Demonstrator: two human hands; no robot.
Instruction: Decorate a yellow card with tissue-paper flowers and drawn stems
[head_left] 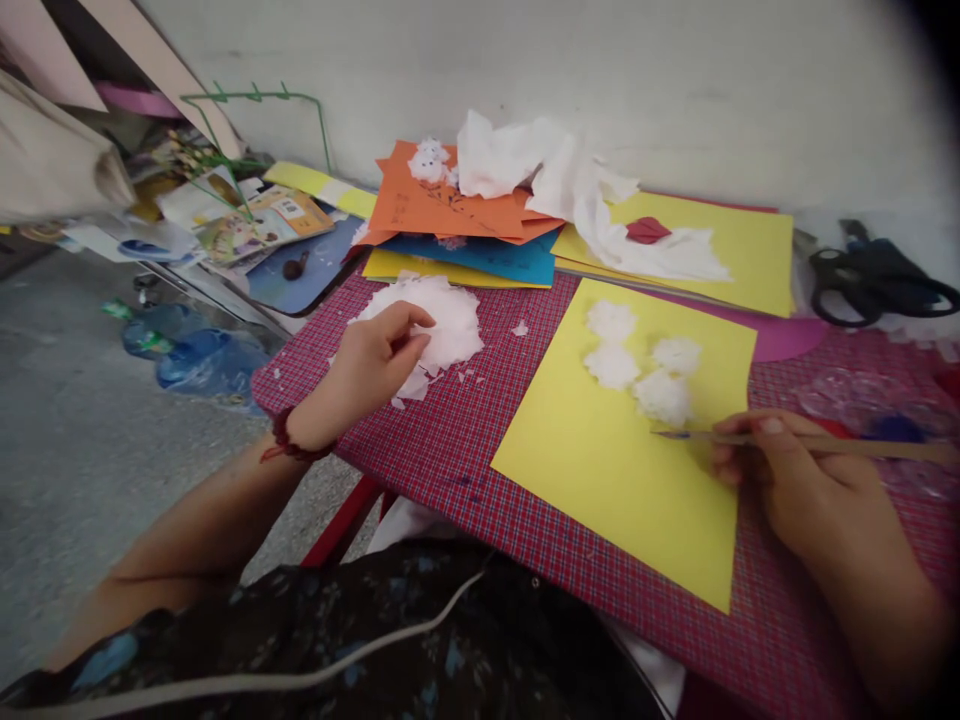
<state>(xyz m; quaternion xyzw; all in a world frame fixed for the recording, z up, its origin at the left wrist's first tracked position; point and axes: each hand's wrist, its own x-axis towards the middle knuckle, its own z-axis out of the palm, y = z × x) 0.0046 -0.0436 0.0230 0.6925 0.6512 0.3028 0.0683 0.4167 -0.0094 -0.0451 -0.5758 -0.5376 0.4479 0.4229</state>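
My left hand [375,355] is over a pile of torn white paper scraps [450,310], thumb and forefinger drawn together in a pinch. Whether a scrap sits between the fingertips is hidden. In my right hand [806,480] is a thin paintbrush [705,437] with a wooden handle, held level and pointing left. Its fine tip is over a yellow sheet [600,470], just below a cluster of white fluffy paper tufts [664,397]. Another pair of white tufts [611,340] lies higher up on the same sheet.
Orange sheets [480,215] and blue ones are stacked at the back. White tissue [600,215] with a red paper piece [648,231] lies on more yellow sheets. Black scissors [847,285] are at right. Clear plastic cups [855,390] stand beyond my right hand.
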